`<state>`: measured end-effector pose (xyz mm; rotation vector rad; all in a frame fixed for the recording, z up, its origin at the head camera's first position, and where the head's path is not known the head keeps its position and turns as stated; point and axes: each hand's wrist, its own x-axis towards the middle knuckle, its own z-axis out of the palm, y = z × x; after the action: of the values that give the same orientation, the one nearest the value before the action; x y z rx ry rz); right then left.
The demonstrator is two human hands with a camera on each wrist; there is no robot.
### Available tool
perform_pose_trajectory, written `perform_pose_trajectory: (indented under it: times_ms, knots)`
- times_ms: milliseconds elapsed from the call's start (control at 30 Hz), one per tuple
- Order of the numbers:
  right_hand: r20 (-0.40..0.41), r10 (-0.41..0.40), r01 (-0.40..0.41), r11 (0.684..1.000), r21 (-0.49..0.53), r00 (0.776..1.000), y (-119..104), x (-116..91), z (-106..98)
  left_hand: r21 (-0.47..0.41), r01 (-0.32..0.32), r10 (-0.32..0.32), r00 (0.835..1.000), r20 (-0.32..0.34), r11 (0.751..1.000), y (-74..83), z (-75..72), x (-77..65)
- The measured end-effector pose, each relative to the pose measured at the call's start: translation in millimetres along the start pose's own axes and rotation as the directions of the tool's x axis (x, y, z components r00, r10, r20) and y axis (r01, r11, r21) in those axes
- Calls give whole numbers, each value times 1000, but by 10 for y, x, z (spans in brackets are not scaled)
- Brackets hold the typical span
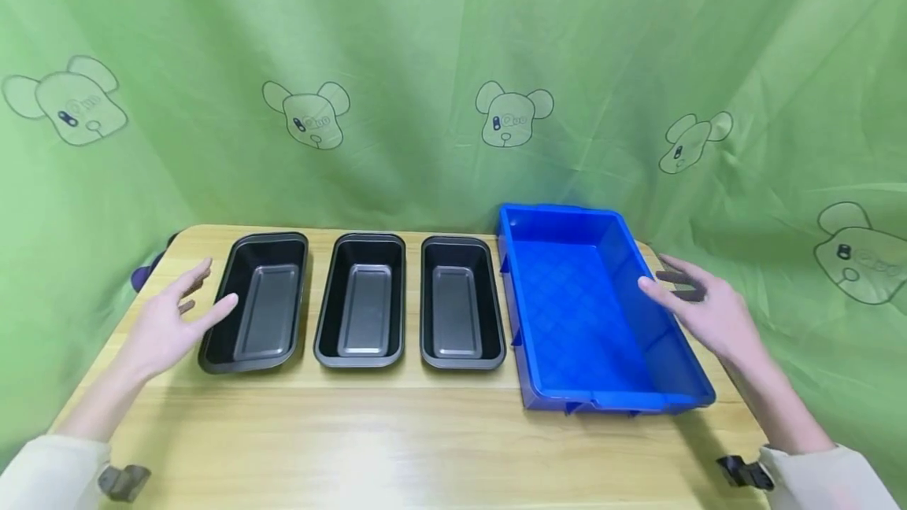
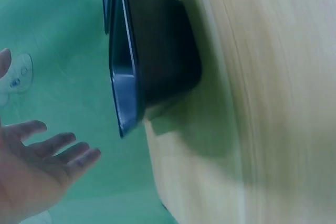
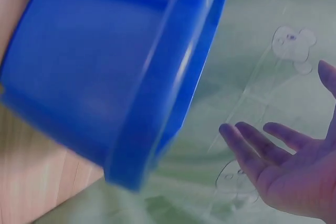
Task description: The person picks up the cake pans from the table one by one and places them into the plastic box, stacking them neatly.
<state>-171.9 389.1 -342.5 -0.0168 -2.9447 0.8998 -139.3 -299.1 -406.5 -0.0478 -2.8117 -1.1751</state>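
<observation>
My left hand [image 1: 164, 325] hovers by the left side of the leftmost black loaf pan [image 1: 268, 313], fingers spread and holding nothing. In the left wrist view that hand [image 2: 37, 171] is apart from the loaf pan [image 2: 163, 45]. At the other side, my right hand [image 1: 712, 312] is held over the right rim of a blue plastic bin [image 1: 595, 400], its fingers loosely extended. The right wrist view shows a gap between this hand [image 3: 289, 166] and the bin's outer wall [image 3: 94, 66]. Nothing lies in the bin.
Two more black loaf pans, a middle one [image 1: 364, 313] and a right one [image 1: 457, 313], stand in a row with the first. All rest on a light wooden table [image 1: 354, 439]. A green curtain [image 1: 411, 22] printed with mouse heads hangs behind and at both sides.
</observation>
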Motion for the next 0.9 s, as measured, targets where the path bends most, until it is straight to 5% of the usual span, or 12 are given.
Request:
perform_pose_trajectory:
  times_ms: [333, 700, 900]
  knots:
    - [173, 67, -109, 964, 243, 983, 390, 259, -219, -49, 78, -78, 997, 2, 996, -230, -47, 88]
    - [369, 131, -239, 935, 262, 920, 780, 313, -236, -210, 159, -147, 986, 72, 965, -469, 6, 129]
    - [389, 125, -256, 918, 303, 913, 916, 304, -201, -229, 196, -174, 978, 113, 953, -619, 66, 118]
